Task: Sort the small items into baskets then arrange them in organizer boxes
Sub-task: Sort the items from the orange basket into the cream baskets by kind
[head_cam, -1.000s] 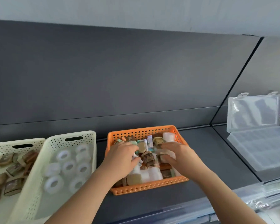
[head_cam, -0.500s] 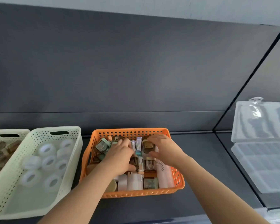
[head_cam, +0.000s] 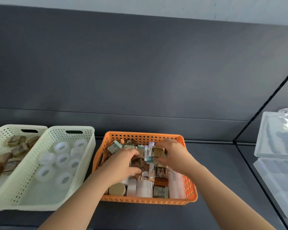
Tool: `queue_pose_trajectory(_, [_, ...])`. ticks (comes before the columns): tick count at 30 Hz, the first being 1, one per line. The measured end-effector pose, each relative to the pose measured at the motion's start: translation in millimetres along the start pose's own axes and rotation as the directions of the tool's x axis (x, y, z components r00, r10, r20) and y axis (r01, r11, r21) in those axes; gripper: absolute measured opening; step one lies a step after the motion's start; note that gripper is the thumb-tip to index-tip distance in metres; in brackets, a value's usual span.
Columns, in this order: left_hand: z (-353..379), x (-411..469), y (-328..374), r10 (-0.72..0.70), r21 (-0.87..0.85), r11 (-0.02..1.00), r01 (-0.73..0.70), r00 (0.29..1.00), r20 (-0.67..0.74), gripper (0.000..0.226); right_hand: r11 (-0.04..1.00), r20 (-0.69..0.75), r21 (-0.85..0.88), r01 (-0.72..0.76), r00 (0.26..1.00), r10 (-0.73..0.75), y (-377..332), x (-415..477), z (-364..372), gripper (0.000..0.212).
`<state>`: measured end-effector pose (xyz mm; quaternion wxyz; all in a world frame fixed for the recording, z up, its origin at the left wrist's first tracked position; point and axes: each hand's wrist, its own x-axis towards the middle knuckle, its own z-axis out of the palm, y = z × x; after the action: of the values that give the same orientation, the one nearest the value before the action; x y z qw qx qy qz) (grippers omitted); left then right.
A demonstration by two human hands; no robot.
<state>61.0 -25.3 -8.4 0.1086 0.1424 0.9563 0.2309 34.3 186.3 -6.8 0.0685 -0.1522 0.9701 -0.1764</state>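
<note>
Two hands in the orange basket [head_cam: 145, 134]: left hand [head_cam: 121, 165] grips a brown item [head_cam: 137, 162], right hand [head_cam: 176, 155]'s fingers [head_cam: 163, 143] pinch a tan item [head_cam: 158, 153].

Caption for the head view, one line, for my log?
In the orange basket, left hand grips a brown item, right hand a tan item; white rings lie in the cream basket alongside.

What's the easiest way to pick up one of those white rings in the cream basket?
From straight above. The white rings lie mostly flat in the cream basket, holes facing up, so pinching one wall, a finger inside the hole and the thumb on the outer edge, probably works best. The ones nearest the front have bare floor beside them, leaving room for fingers.
</note>
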Motion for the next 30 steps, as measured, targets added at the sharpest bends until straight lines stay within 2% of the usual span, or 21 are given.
queue_pose_trajectory(7, [-38.1, -52.8, -27.8, -0.075, -0.126, 0.991, 0.049, 0.975, -0.209, 0.056, 0.988, -0.082, 0.122, 0.096, 0.993, -0.086, -47.7, -3.9, -4.8, 0.052])
queue_pose_trajectory(11, [-60.2, -85.4, -64.3, -0.132, -0.179, 0.98, 0.083, 0.95, -0.283, 0.052, 0.959, -0.118, 0.199, 0.201, 0.976, -0.18, -97.3, 5.0, 1.1, 0.05])
queue_pose_trajectory(17, [-98.2, -137.5, -143.9, -0.244, -0.165, 0.966, 0.197, 0.904, -0.351, 0.054, 0.915, -0.104, 0.264, 0.305, 0.952, -0.288, -190.9, 32.5, 30.7, 0.052])
queue_pose_trajectory(22, [-133.4, -183.0, -221.1, -0.333, -0.09, 0.942, 0.322, 0.879, -0.341, 0.057, 0.892, -0.07, 0.274, 0.359, 0.933, -0.354, -279.4, 60.8, 63.0, 0.05])
queue_pose_trajectory(27, [-156.7, -211.1, -291.9, -0.359, -0.074, 0.933, 0.352, 0.895, -0.265, 0.06, 0.911, 0.006, 0.209, 0.356, 0.931, -0.365, -358.0, 86.8, 103.3, 0.053])
queue_pose_trajectory(30, [-162.8, -213.2, -324.4, -0.344, -0.037, 0.939, 0.343, 0.918, -0.198, 0.06, 0.932, 0.115, 0.133, 0.337, 0.929, -0.353, -389.0, 99.7, 126.5, 0.048])
